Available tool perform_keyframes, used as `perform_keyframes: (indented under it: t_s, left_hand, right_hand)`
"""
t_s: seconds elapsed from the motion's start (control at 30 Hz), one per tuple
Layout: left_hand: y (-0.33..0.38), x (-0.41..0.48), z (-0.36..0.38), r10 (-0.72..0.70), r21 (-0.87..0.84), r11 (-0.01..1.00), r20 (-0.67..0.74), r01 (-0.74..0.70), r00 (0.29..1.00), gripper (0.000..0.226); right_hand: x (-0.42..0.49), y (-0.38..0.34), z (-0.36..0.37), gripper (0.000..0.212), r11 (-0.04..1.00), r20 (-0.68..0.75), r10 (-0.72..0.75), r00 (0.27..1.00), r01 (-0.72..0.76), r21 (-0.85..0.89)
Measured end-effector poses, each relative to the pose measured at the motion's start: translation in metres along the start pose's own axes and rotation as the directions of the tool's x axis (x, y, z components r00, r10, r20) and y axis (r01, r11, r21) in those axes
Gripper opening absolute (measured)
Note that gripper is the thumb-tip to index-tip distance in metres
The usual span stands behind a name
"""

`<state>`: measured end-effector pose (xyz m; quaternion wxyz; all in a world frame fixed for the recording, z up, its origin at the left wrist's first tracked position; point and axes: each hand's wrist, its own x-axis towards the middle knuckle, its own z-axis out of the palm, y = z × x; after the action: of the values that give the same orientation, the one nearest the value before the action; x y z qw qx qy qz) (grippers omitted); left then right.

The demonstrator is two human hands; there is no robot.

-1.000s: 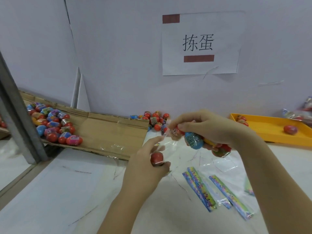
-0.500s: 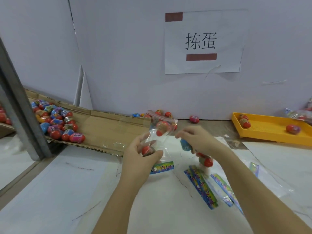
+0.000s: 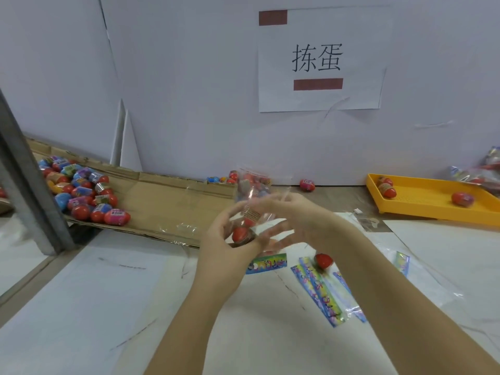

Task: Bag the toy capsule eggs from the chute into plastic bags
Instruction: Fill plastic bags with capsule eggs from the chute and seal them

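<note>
Few eggs bagged so far: left hand [image 3: 230, 240] grips clear bag [image 3: 253, 201] w/ red egg [image 3: 240, 234] at centre frame; right hand [image 3: 295, 215] pinches bag's mouth. Many eggs [image 3: 81, 192] wait on cardboard chute [image 3: 162, 204], left; one loose egg [image 3: 323, 260] on bench [image 3: 108, 307].

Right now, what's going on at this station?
A person is bagging toy capsule eggs. The left hand holds a clear plastic bag with eggs already inside; the right hand works at the bag's top. More eggs wait on the cardboard chute, one loose red egg lies on the table, and a few sit in the yellow tray.
</note>
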<state>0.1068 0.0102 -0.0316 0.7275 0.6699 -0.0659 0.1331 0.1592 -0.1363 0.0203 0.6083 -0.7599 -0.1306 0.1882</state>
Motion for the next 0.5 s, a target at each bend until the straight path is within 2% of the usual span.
perform_keyframes:
  t_s: [0.07, 0.13, 0.23, 0.33, 0.43, 0.5]
  left_hand:
    - [0.004, -0.002, 0.001, 0.037, 0.009, 0.999, 0.036, -0.037, 0.999, 0.060]
    - [0.008, -0.003, 0.001, 0.058, 0.023, 0.998, 0.043, -0.059, 0.997, 0.058]
    - [0.010, -0.002, 0.001, 0.008, -0.049, 0.999, -0.006, -0.009, 1.000, 0.058]
    - [0.012, -0.001, 0.001, -0.150, -0.074, 0.987, -0.070, 0.144, 0.986, 0.072]
    - [0.015, 0.000, 0.001, -0.257, -0.059, 0.965, 0.015, 0.257, 0.966, 0.069]
    - [0.017, -0.002, 0.002, -0.289, -0.062, 0.954, 0.062, 0.293, 0.955, 0.064]
  right_hand:
    - [0.002, 0.004, 0.007, 0.026, 0.993, -0.006, -0.088, 0.996, 0.088, 0.084]
    - [0.005, 0.006, 0.008, 0.013, 0.975, -0.063, -0.164, 0.984, 0.171, 0.140]
    - [0.007, 0.002, 0.008, 0.019, 0.970, -0.096, -0.199, 0.975, 0.210, 0.123]
    - [0.005, -0.002, 0.010, 0.017, 0.954, -0.139, -0.262, 0.955, 0.278, 0.112]
    - [0.001, -0.005, 0.013, 0.033, 0.943, -0.165, -0.307, 0.937, 0.323, 0.080]
    - [-0.001, -0.006, 0.015, 0.042, 0.937, -0.183, -0.348, 0.920, 0.347, -0.036]
